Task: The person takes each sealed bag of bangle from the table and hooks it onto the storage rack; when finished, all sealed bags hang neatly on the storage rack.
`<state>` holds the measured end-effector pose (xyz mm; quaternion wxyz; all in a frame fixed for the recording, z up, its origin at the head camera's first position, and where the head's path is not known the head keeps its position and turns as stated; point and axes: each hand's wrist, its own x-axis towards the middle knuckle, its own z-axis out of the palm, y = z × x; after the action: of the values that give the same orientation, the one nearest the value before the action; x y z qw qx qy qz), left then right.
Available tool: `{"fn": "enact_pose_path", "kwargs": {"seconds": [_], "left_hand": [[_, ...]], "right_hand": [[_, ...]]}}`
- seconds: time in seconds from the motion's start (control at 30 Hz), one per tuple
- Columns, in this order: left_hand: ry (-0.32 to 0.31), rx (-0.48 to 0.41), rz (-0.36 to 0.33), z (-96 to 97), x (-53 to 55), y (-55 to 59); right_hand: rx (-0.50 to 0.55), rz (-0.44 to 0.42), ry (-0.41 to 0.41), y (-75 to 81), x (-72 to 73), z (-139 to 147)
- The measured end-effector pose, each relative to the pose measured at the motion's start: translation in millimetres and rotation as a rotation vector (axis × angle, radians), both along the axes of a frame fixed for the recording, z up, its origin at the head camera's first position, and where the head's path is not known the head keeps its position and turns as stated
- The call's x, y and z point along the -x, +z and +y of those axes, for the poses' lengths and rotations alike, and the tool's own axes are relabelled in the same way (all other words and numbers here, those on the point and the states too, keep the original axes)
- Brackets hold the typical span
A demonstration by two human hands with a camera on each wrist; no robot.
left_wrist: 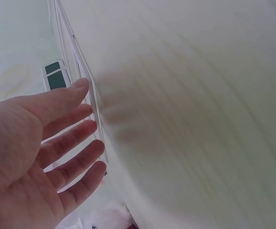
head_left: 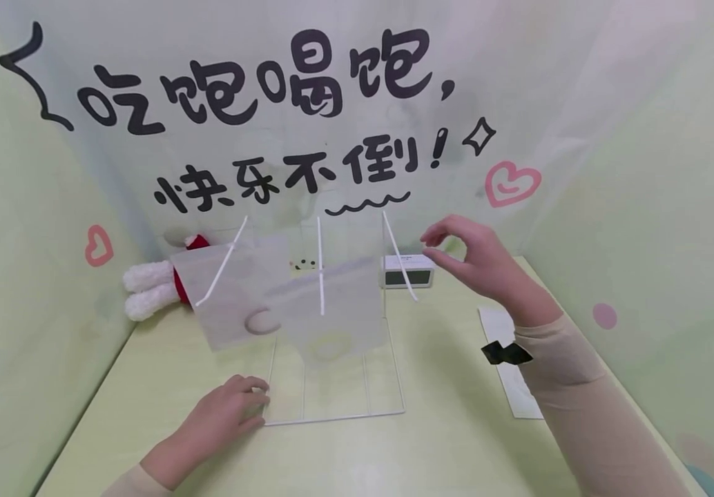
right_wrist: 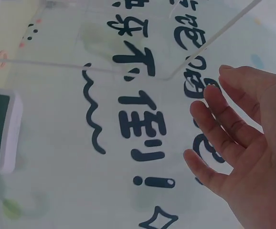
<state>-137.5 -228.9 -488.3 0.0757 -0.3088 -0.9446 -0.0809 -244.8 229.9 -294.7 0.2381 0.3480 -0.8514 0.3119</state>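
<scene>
A white wire rack [head_left: 322, 293] stands on the table, with three prongs slanting toward me and a rectangular wire base. Two thin, pale translucent sheets or bags hang about it: one [head_left: 223, 310] by the left prong, the other [head_left: 351, 321] near the middle. My left hand [head_left: 220, 414] is at the base's left front corner, its fingertips touching or very near the wire; in the left wrist view its fingers are fairly straight. Off to the right of the rack's top, my right hand [head_left: 481, 259] is raised with loosely bent fingers, holding nothing.
Behind the rack stands a white digital clock [head_left: 408, 277] with a dark screen. A plush toy with white legs [head_left: 148, 283] lies back left. White paper [head_left: 521, 400] lies under the right forearm. Printed curtains surround the table [head_left: 444, 428].
</scene>
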Motion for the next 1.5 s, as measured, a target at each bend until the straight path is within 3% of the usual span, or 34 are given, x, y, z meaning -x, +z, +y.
{"fn": "enact_pose_path", "kwargs": {"seconds": [0.37,0.5,0.8,1.13,1.5], "left_hand": [[0.009,-0.007,0.027,0.3,-0.2,-4.3],[0.016,-0.016,0.046,0.6,-0.6,-5.0],[0.017,-0.008,0.004,1.6,-1.1,-1.8],[0.022,-0.003,0.015,0.3,-2.7,-0.4],[0.029,0.002,-0.007,-0.2,-0.7,-3.1]], "right_hand": [[-0.097,-0.126,-0.167,-50.6,5.1,60],[-0.101,-0.141,-0.192,-66.3,6.9,79],[-0.166,-0.204,-0.292,-96.1,12.6,122],[-0.202,-0.273,-0.337,-109.2,11.1,156],[-0.303,-0.362,-0.356,-147.8,20.3,201]]}}
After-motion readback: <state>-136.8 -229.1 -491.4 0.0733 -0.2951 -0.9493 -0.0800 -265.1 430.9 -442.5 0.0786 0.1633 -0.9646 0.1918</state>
